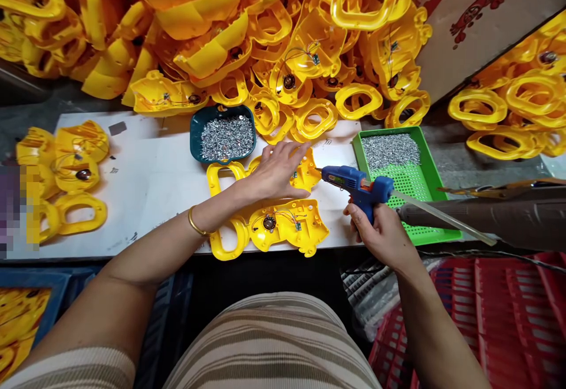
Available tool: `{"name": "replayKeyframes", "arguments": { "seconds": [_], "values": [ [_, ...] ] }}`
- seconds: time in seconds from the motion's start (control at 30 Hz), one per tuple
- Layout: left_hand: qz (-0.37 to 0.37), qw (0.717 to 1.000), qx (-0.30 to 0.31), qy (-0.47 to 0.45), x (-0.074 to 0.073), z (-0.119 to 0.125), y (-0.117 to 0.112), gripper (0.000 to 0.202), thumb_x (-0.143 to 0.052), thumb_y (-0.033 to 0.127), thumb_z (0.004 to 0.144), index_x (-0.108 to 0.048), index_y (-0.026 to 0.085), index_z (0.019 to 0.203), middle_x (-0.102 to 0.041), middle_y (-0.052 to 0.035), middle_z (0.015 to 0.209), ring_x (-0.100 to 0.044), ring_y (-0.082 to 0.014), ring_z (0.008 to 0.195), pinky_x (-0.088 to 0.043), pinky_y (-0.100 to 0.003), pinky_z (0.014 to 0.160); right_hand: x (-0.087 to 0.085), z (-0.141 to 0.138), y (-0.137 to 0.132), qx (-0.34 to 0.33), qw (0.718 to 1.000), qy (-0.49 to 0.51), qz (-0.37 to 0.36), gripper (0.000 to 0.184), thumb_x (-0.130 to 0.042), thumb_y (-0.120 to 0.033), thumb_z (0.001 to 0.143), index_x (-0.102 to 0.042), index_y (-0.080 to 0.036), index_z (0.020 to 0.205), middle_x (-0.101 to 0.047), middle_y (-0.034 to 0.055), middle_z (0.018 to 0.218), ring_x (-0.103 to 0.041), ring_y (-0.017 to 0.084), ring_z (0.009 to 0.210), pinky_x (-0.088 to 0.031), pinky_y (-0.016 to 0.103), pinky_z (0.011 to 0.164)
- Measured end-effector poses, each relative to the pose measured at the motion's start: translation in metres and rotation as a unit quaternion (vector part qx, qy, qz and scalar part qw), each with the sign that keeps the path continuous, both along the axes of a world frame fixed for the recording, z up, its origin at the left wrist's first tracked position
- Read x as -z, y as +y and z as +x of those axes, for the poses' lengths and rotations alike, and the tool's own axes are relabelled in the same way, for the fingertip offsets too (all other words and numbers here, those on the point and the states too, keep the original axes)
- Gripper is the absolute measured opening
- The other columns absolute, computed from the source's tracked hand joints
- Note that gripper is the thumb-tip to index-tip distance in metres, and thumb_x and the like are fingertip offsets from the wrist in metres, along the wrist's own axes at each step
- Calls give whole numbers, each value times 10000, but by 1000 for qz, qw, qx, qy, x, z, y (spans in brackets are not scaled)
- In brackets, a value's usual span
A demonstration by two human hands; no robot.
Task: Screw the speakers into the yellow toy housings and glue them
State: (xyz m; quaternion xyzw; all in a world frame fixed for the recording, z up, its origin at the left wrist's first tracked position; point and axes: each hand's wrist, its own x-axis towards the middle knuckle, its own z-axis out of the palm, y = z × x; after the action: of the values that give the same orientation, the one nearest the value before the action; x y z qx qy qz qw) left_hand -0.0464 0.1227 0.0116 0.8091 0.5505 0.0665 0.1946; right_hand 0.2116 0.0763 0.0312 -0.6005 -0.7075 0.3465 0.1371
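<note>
My left hand (276, 170) lies flat, fingers stretched out, pressing on a yellow plastic shell (305, 175) on the white board (150, 188). A second yellow shell (283, 227), with a small speaker and wires inside, lies just in front of it. My right hand (380, 233) grips a blue hot glue gun (356, 187) with a clear glue stick (446, 218) out the back. The gun's nozzle points left at the shell under my left hand.
A dark green bowl (222, 115) and a bright green tray (435, 183) both hold small metal screws. A large heap of yellow shells (265, 29) fills the back; more lie at left (66, 177) and right (517, 106). Red crates (499, 318) sit lower right.
</note>
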Motion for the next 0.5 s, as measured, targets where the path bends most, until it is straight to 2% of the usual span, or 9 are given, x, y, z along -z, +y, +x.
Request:
{"name": "replayKeyframes", "arguments": {
  "seconds": [0.17,0.3,0.4,0.5],
  "values": [
    [8,1000,-1,-9,3,-1,0,1018,-726,543,733,-197,188,1527,-376,-210,1480,-313,-421,1378,-295,-611,1091,-10,-5,0,-11,998,-64,-4,475,-420,-625,885,-502,-210,669,-574,68,579,-536,190,494,-372,322,495],
    [7,1000,-9,-17,3,-1,-1,1018,-730,548,736,-202,184,1526,-374,-212,1479,-310,-426,1381,-295,-614,1093,-17,-10,-2,-7,999,-48,-22,462,-441,-617,881,-576,-185,789,-594,64,613,-551,195,511,-387,323,491],
    [1,1000,-16,-19,1,-1,-2,1003,-724,539,748,-201,184,1527,-366,-213,1488,-310,-418,1389,-288,-610,1104,-18,1,-17,-2,998,20,-56,430,-478,-580,900,-630,-182,961,-619,45,654,-547,177,506,-424,320,495],
    [-9,999,-23,-21,-1,-1,-3,999,-723,543,755,-196,191,1527,-358,-208,1498,-309,-409,1396,-289,-609,1111,-10,34,-51,7,985,155,-80,405,-641,-498,840,-625,-222,1136,-696,79,891,-637,213,665,-503,338,558]
  ]
}}
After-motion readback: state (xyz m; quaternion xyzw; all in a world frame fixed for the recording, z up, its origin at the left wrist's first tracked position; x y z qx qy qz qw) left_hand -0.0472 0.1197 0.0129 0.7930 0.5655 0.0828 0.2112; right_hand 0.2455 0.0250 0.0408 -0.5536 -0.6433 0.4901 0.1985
